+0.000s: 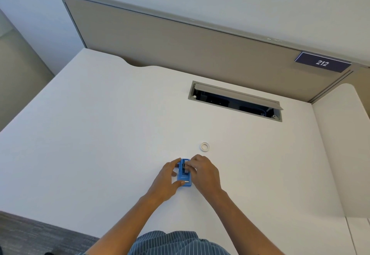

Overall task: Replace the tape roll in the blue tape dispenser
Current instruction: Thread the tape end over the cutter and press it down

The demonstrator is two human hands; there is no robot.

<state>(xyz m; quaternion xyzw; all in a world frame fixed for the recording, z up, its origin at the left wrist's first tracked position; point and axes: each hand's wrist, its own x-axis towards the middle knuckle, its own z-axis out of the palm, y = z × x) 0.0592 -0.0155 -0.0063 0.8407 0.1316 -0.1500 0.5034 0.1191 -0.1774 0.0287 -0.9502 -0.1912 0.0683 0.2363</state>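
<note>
The blue tape dispenser (183, 176) lies on the white desk (100, 134) near its front edge. My left hand (167, 180) grips its left side, thumb at the near end, fingers at the far end. My right hand (204, 172) covers its right side, with the fingertips pinched at the dark slot in the dispenser's top; what they pinch is hidden. A small white tape roll (204, 146) lies flat on the desk, a short way beyond the right hand and apart from it.
An open cable hatch (236, 100) with a raised grey lid is set into the desk at the back right. A beige partition (180, 50) with a "212" sign (322, 62) stands behind. A second desk (344, 154) adjoins on the right.
</note>
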